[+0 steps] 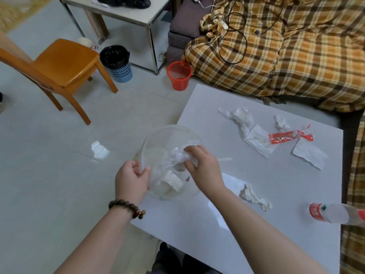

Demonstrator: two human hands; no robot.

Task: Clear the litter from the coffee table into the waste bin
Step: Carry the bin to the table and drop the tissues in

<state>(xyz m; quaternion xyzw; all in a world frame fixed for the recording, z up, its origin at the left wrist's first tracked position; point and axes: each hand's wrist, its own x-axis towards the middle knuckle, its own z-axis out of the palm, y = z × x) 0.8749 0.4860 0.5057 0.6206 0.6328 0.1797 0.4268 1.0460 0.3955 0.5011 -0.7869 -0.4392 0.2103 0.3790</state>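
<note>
1. Left hand (131,177) pinches the rim of a clear plastic bowl (171,139) at the tabletop (256,224) edge.
2. Right hand (201,165) clutches crumpled plastic film (177,155) over the bowl.
3. Crumpled tissues (242,115), red wrapper (290,135) lie on the tabletop; black-lined waste bin (116,62) stands well apart.

Open floor (59,175) leads to the bins, chair (65,66) standing left.

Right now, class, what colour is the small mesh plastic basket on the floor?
Red small mesh plastic basket, clearest in the head view.
</note>
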